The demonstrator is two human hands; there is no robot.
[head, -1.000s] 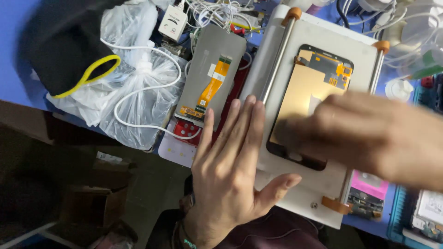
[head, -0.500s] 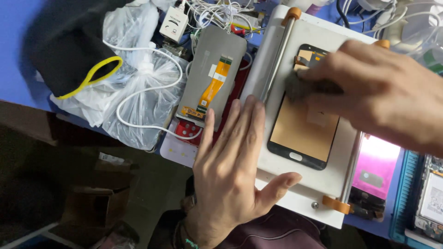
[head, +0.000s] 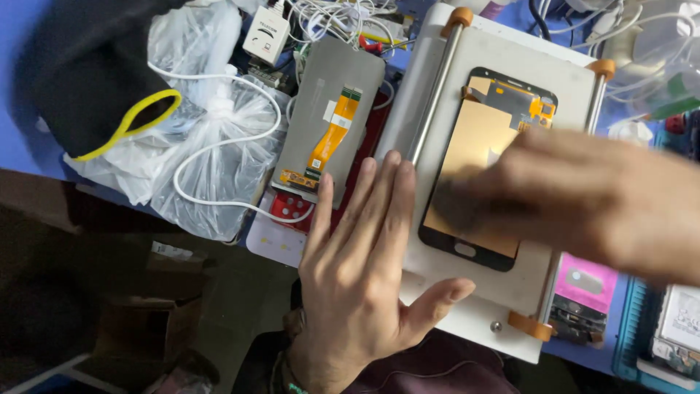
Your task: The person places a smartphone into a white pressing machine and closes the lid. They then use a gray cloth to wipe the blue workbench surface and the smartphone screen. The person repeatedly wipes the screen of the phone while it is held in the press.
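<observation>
Two hands work over a crowded blue bench point(head: 29, 44), and I take it from the biggest thing down. Widest is the white plate point(head: 510, 66) with its two steel rods and orange end caps, lying across the bench. My left hand point(head: 364, 270) rests flat and open on the plate's near left edge, fingers spread, gripping nothing. On the plate lies the phone screen point(head: 481, 138), back side up, with a copper-coloured panel and an orange ribbon at its far end. My right hand point(head: 583, 197) is a blur across the screen's lower half; half a second ago it sat over the far end, and a second ago near the bottom again, so I read it as rubbing back and forth along the panel. Whether those fingers pinch anything I cannot tell through the blur. Left of the plate lies a second, grey screen point(head: 328, 124) with its own orange ribbon, untouched. Further left, a clear plastic bag point(head: 211, 146) holds a white cable, beside a black pouch point(head: 87, 80) edged in yellow.
</observation>
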